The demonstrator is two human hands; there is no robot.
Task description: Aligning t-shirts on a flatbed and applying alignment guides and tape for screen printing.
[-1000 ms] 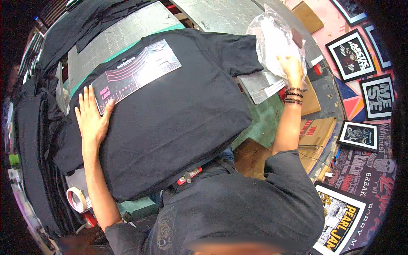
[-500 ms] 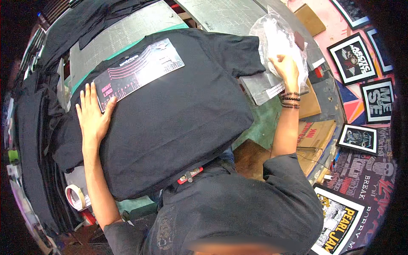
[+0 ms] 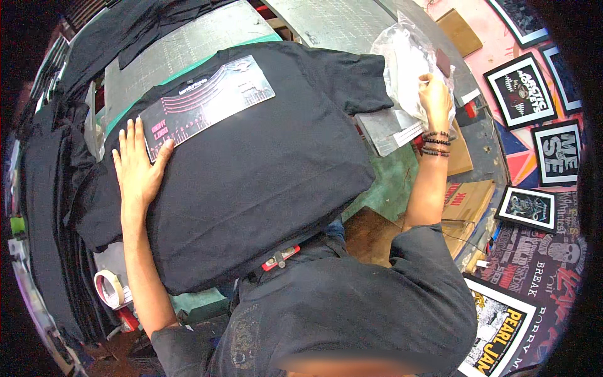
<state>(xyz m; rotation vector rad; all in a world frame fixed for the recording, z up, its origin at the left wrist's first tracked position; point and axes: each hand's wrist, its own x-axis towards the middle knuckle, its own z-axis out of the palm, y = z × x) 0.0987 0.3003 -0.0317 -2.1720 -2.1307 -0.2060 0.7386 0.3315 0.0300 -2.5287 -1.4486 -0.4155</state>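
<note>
A black T-shirt [image 3: 264, 176] lies spread under the person's left hand [image 3: 136, 166], which is flat with its fingers apart at the shirt's left side. A clear printed plastic strip [image 3: 220, 103] rests on the shirt just below its collar; its left end sits between that hand's thumb and forefinger. Beyond the shirt's right sleeve, the right hand [image 3: 435, 100] has its fingers bent at a crumpled clear plastic bag [image 3: 402, 69]; whether they pinch it cannot be told.

Black garments [image 3: 50, 220] crowd the shirt's left side. A perforated metal board [image 3: 182, 47] stands beyond its collar. A cardboard box [image 3: 465, 201] lies well to the shirt's right, and a flat grey piece [image 3: 383, 129] just below its right sleeve. A roll of tape [image 3: 110, 289] sits near the shirt's lower left corner, beside the left forearm.

The person's body borders the shirt's near edge. To the shirt's lower right, a green surface [image 3: 392, 179] shows between its edge and the right forearm, leaving some room there.
</note>
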